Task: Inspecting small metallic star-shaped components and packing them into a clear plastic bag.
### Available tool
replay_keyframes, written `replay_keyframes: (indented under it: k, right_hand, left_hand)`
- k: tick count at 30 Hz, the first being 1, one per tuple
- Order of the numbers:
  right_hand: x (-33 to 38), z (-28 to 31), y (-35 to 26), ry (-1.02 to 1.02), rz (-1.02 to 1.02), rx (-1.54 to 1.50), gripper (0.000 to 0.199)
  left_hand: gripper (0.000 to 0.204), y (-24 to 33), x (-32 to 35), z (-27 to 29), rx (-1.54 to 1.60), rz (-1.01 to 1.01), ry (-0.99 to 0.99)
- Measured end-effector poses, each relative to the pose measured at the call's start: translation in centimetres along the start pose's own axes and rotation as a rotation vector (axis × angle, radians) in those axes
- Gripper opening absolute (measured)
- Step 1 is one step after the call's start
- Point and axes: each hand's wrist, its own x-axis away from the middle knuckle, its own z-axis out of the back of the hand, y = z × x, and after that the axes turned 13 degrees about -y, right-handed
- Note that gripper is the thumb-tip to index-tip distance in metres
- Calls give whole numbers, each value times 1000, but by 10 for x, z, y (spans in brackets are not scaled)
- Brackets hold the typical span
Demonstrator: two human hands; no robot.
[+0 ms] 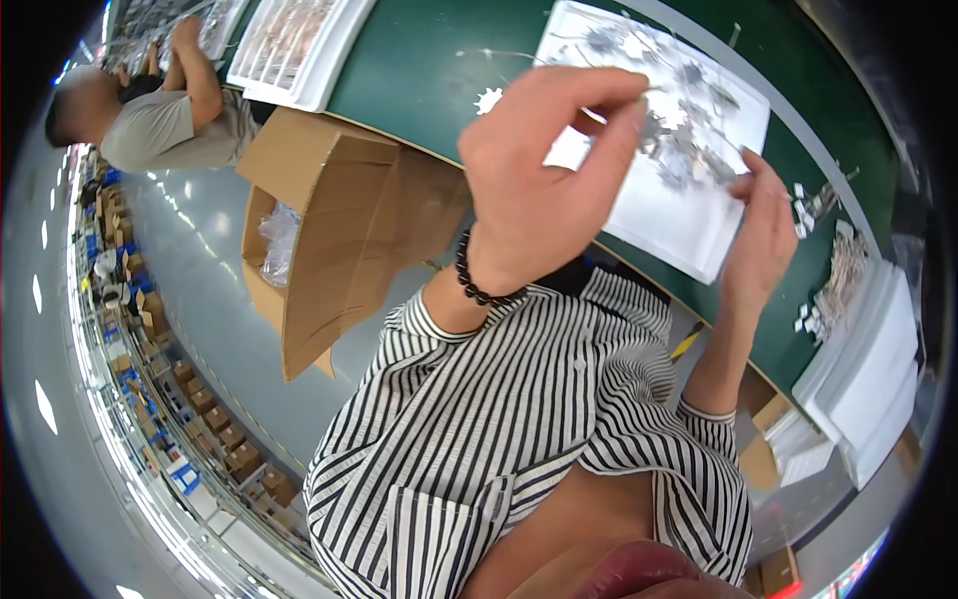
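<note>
A shallow white tray [667,232] lies on the green tabletop, holding a loose pile of small silvery parts with thin wires [684,140]. Over its left side is my left hand [549,165], thumb and forefinger pinched together above the pile. Whatever sits in that pinch is too small to make out. My right hand [763,235] is at the tray's right edge, fingers bent inward and close together beside the parts. Anything between those fingertips is too fine to name. A small white toothed piece [488,101] rests on the table left of the tray.
Bundles of wired parts [841,272] and stacked white trays [866,374] line the right side of the green table [399,75]. An open cardboard box [344,235] stands at the left, near a divided white tray [289,50]. Farther left, another person [165,125] works.
</note>
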Motion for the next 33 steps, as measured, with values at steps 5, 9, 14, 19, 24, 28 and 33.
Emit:
replay_keyframes:
  k: [5,9,14,19,24,28,33]
  right_hand:
    - [-2,0,-16,69,581,299,37]
    - [14,-13,-32,-264,217,-237,26]
    - [15,-19,-31,-523,317,-103,15]
    - [18,-19,-46,-527,333,168,12]
    - [3,-31,-44,-529,286,148,15]
    - [-5,-40,-32,-419,119,232,16]
    - [-10,-42,-23,-352,22,-90,25]
  left_hand:
    - [20,24,2,14,-66,177,-148]
    - [19,21,7,-5,9,108,-192]
    - [12,31,22,-9,49,162,-119]
    - [11,25,18,9,229,360,-61]
    - [16,-7,22,7,251,401,-38]
    - [18,-41,31,36,-150,275,46]
    - [29,-91,65,85,-452,537,-10]
